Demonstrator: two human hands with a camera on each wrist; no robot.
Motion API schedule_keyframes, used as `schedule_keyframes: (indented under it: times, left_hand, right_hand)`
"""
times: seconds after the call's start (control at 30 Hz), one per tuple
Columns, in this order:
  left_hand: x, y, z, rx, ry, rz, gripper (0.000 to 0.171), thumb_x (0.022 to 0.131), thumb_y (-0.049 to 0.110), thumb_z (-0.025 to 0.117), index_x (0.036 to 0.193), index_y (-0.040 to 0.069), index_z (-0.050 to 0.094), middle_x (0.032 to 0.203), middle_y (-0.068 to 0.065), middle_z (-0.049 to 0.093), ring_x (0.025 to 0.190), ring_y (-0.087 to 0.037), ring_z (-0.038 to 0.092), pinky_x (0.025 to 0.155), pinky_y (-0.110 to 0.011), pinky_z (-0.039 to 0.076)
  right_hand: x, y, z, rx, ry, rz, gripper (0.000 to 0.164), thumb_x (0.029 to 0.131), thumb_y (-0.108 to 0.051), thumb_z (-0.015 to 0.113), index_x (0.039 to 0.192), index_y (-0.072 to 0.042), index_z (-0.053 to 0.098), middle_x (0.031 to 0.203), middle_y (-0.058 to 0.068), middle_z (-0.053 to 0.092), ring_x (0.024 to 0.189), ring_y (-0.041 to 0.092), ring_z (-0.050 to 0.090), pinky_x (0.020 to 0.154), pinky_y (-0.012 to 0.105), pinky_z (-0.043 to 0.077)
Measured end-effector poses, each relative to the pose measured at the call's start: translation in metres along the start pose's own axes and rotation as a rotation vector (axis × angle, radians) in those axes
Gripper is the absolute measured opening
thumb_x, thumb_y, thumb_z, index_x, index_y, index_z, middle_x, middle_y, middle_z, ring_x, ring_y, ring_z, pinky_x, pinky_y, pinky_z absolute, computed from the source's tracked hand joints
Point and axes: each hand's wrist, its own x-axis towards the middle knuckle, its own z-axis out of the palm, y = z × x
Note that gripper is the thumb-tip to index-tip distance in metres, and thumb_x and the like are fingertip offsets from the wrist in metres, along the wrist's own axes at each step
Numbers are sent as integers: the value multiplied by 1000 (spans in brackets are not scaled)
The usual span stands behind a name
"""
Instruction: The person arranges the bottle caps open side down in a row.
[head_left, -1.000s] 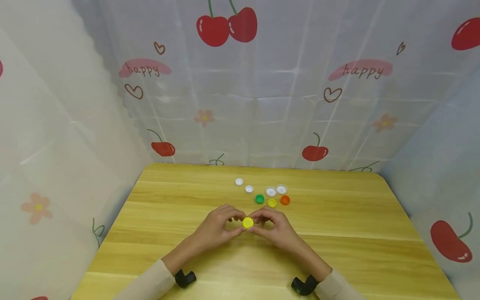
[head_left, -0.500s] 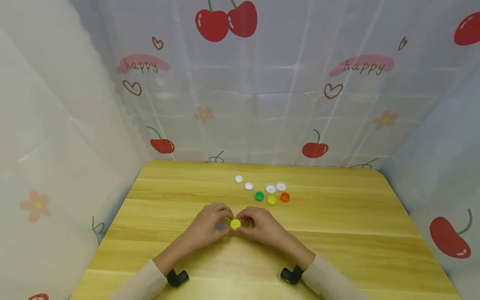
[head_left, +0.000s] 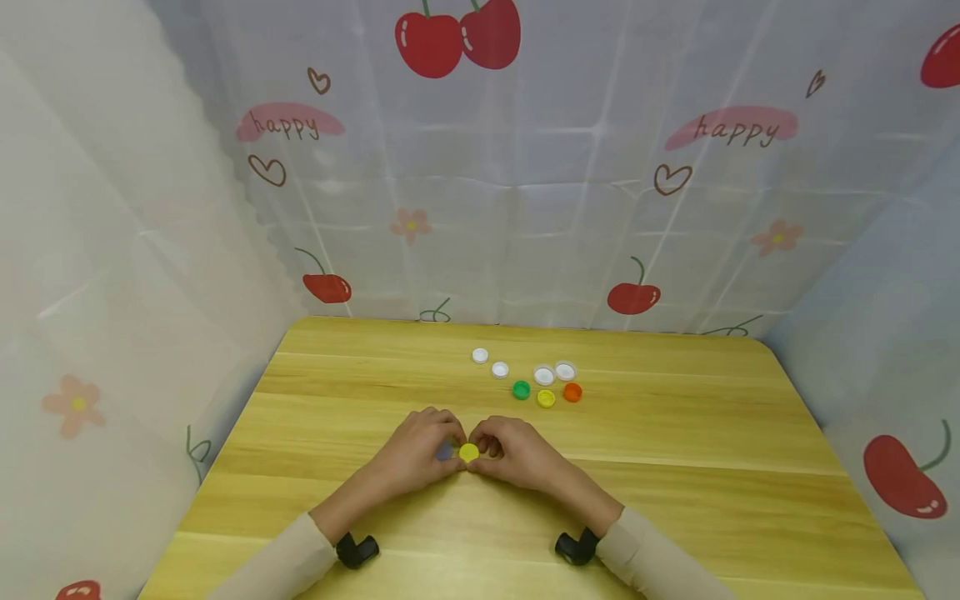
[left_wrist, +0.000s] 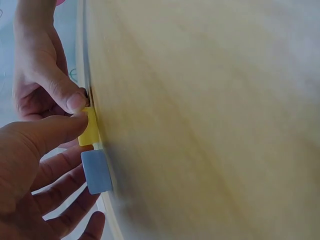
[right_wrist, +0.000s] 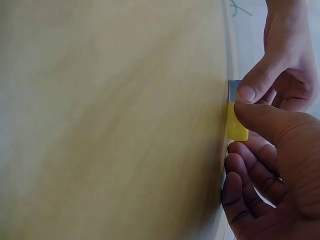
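A small yellow cylinder [head_left: 468, 452] with a flat round top stands between the fingertips of both hands, low over the table. My left hand [head_left: 416, 452] pinches it from the left, and my right hand [head_left: 521, 456] pinches it from the right, thumb against thumb on the near side. Right beside it, on its left, stands a blue-grey cylinder [left_wrist: 96, 171] of similar size, under the arch of the left hand's fingers. In the right wrist view, the left thumb partly covers that blue-grey cylinder [right_wrist: 233, 86]. Neither hand grips it.
Beyond the hands lie a green cap [head_left: 521, 390], a yellow cap [head_left: 546, 398] and an orange cap [head_left: 573, 392], hollow side up. Several white round pieces [head_left: 544, 375] sit behind them on the wooden table [head_left: 675, 517]. Printed curtains [head_left: 510, 233] enclose the table.
Both hands have carried the yellow cylinder left and slightly down, beside the blue-grey one, which came into view under the left hand. The last half second shows little movement.
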Motion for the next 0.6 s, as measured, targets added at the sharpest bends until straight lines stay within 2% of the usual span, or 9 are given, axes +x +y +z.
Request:
schedule_keyframes:
  times: [0.23,0.4,0.6]
  left_hand:
    - [0,1,-2,5,-16,-7,28,91,43,87,109,24,79,119,8,74,113,-17,65,101,-48,54]
    - [1,5,-8,-10,-52,-18,33,93,48,84,116,26,78,125,8,73,116,-17,64,103,-49,52]
    - [15,13,-13,-64,-30,-14,33,99,48,77,122,24,77,128,8,72,122,-19,66,104,-48,55]
  right_hand:
    - [-1,2,0,15,-2,-6,27,93,-32,87,112,-18,74,98,-2,73,86,13,66,76,19,55]
    - [-5,2,-6,51,-10,-10,38,91,-38,89,118,-16,73,103,1,73,88,17,68,78,22,57]
    - [-13,8,-19,125,9,38,55,87,-44,91,129,-15,71,108,3,73,93,23,68,81,31,59]
